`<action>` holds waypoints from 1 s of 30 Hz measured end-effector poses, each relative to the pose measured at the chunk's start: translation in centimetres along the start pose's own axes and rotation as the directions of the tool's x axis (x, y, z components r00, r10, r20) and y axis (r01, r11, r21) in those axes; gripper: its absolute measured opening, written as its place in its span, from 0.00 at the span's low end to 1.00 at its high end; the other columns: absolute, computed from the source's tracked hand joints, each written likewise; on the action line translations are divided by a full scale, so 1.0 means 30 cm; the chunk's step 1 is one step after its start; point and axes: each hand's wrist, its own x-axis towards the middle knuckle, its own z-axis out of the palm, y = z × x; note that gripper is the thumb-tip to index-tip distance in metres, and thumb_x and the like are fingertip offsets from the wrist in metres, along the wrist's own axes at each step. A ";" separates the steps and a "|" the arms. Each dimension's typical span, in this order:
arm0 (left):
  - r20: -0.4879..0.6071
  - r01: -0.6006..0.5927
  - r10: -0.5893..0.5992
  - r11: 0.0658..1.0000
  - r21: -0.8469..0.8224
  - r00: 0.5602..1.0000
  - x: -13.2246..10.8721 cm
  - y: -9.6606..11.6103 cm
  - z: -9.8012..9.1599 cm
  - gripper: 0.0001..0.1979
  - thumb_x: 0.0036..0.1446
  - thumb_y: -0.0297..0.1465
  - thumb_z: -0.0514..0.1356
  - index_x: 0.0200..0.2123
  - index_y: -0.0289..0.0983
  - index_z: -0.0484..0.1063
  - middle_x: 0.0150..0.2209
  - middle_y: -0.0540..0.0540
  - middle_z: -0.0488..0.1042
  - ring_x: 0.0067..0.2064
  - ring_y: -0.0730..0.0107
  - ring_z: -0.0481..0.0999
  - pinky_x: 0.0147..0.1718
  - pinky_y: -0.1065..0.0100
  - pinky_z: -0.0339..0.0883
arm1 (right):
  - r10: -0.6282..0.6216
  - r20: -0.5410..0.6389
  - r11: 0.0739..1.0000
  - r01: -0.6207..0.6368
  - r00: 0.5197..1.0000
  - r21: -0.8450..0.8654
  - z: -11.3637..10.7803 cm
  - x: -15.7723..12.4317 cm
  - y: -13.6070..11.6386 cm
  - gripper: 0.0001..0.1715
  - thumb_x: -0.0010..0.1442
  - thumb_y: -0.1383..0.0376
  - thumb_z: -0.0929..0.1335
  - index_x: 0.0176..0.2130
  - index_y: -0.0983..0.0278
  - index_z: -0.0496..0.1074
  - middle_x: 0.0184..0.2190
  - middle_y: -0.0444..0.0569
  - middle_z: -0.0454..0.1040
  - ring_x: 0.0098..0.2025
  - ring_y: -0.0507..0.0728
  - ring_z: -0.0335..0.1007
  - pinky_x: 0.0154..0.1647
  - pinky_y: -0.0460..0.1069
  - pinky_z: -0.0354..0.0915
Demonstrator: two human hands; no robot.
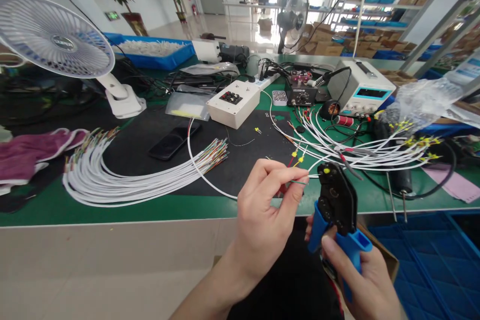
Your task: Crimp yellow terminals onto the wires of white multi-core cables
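My left hand (264, 210) is closed, thumb and index finger pinching a thin wire; a green strand (299, 182) shows at the fingertips. A white cable (202, 175) curves over the mat and passes behind this hand. Wires with yellow ends (301, 159) stick up just beyond my fingers. My right hand (362, 275) is wrapped round the blue handles of a crimping tool (339, 200). Its black head stands upright just right of my left fingertips, with a small yellow piece (327, 171) near the top. Whether a wire sits in the jaws I cannot tell.
A bundle of white cables (138, 190) lies at left, and another with yellow ends (375, 155) at right. Behind are a phone (174, 141), a cream switch box (234, 105), a power supply (360, 87) and a white fan (60, 40). Blue crates (423, 260) stand below right.
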 end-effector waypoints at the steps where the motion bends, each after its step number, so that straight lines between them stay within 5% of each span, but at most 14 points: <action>1: 0.004 -0.012 0.012 1.000 0.020 1.000 0.000 0.001 0.002 0.09 0.66 0.25 0.66 0.46 0.42 0.82 0.42 0.48 0.74 0.38 0.73 0.74 0.36 0.73 0.70 | -0.016 0.019 0.999 0.017 1.000 -0.028 -0.001 0.001 0.000 0.18 0.62 0.49 0.74 0.36 0.60 0.83 0.38 0.52 0.86 0.43 0.65 0.84 0.51 0.54 0.78; 6: 0.016 -0.042 0.041 0.997 0.063 0.999 -0.002 0.003 0.005 0.08 0.67 0.25 0.65 0.46 0.41 0.81 0.41 0.48 0.74 0.38 0.73 0.73 0.36 0.73 0.70 | -0.144 0.073 0.979 0.153 0.987 -0.131 -0.013 0.018 -0.004 0.13 0.64 0.52 0.73 0.36 0.59 0.81 0.26 0.46 0.81 0.34 0.61 0.82 0.46 0.51 0.79; 12: 0.001 -0.066 0.066 0.995 0.080 0.998 -0.005 0.000 0.005 0.08 0.67 0.24 0.64 0.46 0.40 0.80 0.41 0.47 0.74 0.39 0.72 0.74 0.37 0.72 0.71 | -0.239 0.080 0.957 0.248 0.968 -0.153 -0.004 0.015 -0.016 0.10 0.66 0.55 0.73 0.37 0.58 0.80 0.39 0.48 0.85 0.41 0.62 0.83 0.45 0.49 0.77; 21: -0.008 -0.034 0.034 0.997 0.075 0.999 -0.010 -0.001 0.001 0.08 0.66 0.25 0.64 0.46 0.41 0.81 0.42 0.47 0.74 0.39 0.71 0.74 0.37 0.72 0.71 | -0.251 0.065 0.948 0.259 0.966 -0.186 0.015 0.017 -0.023 0.10 0.67 0.56 0.71 0.37 0.58 0.79 0.42 0.49 0.82 0.44 0.62 0.81 0.45 0.50 0.73; 26: 0.003 0.047 -0.047 0.999 -0.001 0.999 -0.013 0.004 0.003 0.06 0.66 0.26 0.65 0.44 0.40 0.80 0.41 0.47 0.75 0.39 0.72 0.74 0.37 0.72 0.70 | -0.373 0.060 0.887 0.375 0.926 -0.271 0.026 0.033 0.002 0.08 0.68 0.61 0.71 0.36 0.58 0.70 0.50 0.49 0.75 0.49 0.59 0.76 0.50 0.51 0.68; 30: 0.002 0.143 -0.143 0.985 -0.101 0.990 -0.012 -0.004 -0.003 0.04 0.68 0.27 0.65 0.43 0.41 0.80 0.40 0.48 0.74 0.38 0.72 0.74 0.37 0.71 0.70 | -0.397 -0.032 0.896 0.379 0.917 -0.229 0.028 0.065 0.057 0.18 0.63 0.60 0.74 0.43 0.57 0.62 0.54 0.53 0.74 0.51 0.61 0.76 0.49 0.54 0.70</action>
